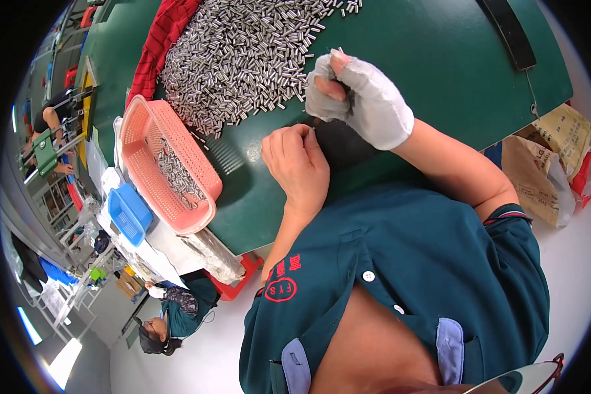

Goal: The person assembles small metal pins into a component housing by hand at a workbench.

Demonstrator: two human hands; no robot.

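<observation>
My left hand (295,164), bare, is closed low over the green tabletop, fingers curled against the thumb; whatever they hold is hidden. Higher and to its right is my right hand (361,102), in a white glove that leaves thumb and fingertip bare. Its fingers are bent inward, and a tiny shiny end of what looks like a metal pin (340,50) pokes out at the fingertip. Beneath both hands lies a dark pad (340,146), partly covered by them. A wide heap of short silvery metal pins (243,62) spreads just beyond my left hand.
Left of the heap stands a pink perforated basket (207,167) with more pins inside, beside a smaller blue basket (130,213). A red checked cloth (156,49) borders the heap. A black bar (509,33) lies far right; paper bags (538,174) stand beyond the table edge. A co-worker (184,312) sits at left.
</observation>
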